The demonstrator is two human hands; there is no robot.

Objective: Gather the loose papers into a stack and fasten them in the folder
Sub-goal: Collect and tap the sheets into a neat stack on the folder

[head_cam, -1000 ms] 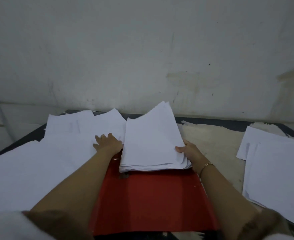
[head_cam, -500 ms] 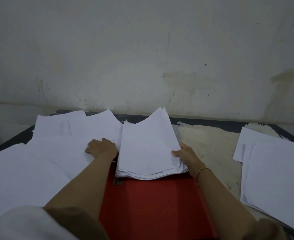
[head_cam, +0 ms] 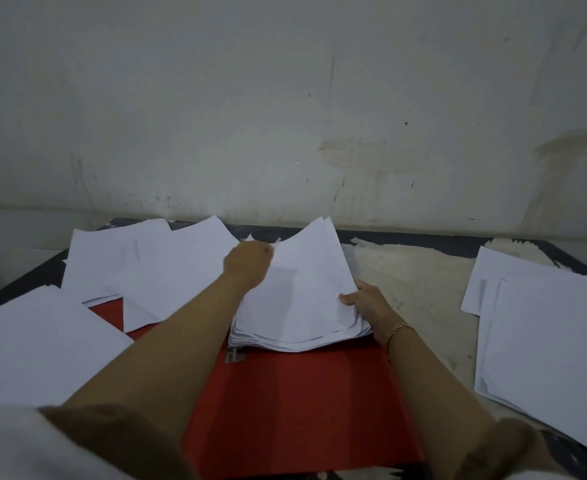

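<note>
An open red folder lies on the table in front of me. A stack of white papers rests on its far half, with the far edge curling up. At the stack's near left corner a metal fastener shows on the folder. My left hand is curled at the stack's far left corner, where small paper corners stick out above the knuckles. My right hand holds the stack's right edge, thumb on top and fingers underneath.
Loose white sheets overlap at the back left, partly covering the folder's left flap. More sheets lie near left, and another pile sits at the right. The dark table has a worn pale patch and meets a wall.
My left hand left the loose sheets on the left and moved right and farther away, to the stack's far left corner. My right hand stayed on the right edge.
</note>
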